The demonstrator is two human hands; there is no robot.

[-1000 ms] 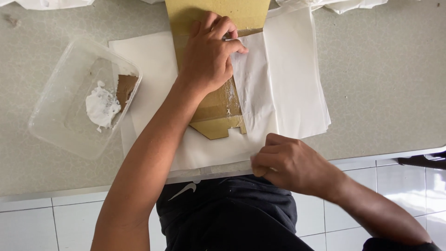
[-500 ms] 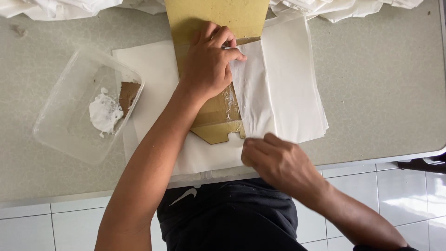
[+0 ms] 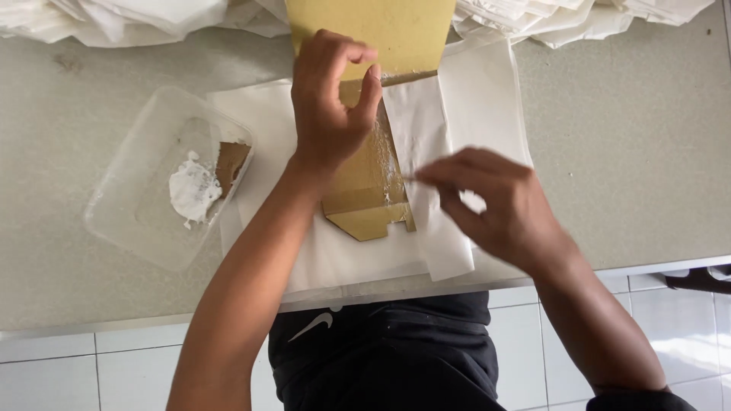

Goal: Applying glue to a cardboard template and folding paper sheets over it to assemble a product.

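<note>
Paste's already streaked down the cardboard piece (image 3: 371,164), my left hand (image 3: 329,106) rests open on it, right hand (image 3: 487,199) pinches the white paper strip (image 3: 417,129); pressing remains, I reckon.

The cardboard piece (image 3: 373,30) and paper pile (image 3: 114,19) are cropped at top.

The person wears a dark, near-black short-sleeved top (image 3: 396,342) of soft fabric with a small white curved mark on its left chest area. Both forearms are bare from elbow to wrist, and the left hand (image 3: 329,106) and right hand (image 3: 495,202) carry no gloves, rings, watch or bands.
</note>
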